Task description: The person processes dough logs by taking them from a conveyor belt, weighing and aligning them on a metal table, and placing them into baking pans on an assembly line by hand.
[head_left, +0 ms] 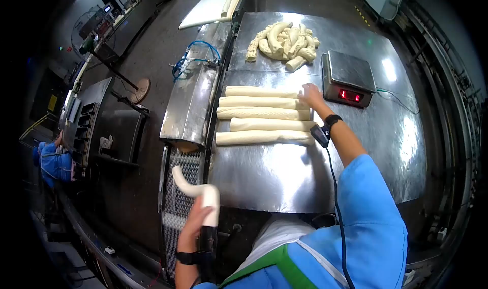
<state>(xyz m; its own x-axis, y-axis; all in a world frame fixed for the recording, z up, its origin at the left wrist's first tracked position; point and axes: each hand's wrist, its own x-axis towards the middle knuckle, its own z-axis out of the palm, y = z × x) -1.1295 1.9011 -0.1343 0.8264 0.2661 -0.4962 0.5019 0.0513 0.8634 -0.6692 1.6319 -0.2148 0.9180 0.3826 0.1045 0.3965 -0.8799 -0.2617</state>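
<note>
My left hand (193, 219) grips a pale dough roll (209, 200) low at the left, over the mesh conveyor (179, 197). The roll bends, and its far end curves away up and to the left. On the metal table, several long dough rolls (269, 113) lie side by side, stacked from near to far. My right hand (312, 96) rests at the right ends of the farthest rolls, its fingers loosely spread and touching the dough. A dark device with a cable (320, 135) is strapped near my right wrist.
A digital scale (349, 75) with a red display stands right of the rolls. Behind them is a heap of twisted dough pieces (284, 44). A metal machine housing (195, 95) with blue hoses (203, 46) borders the table's left side. Another person in blue (53, 162) is at far left.
</note>
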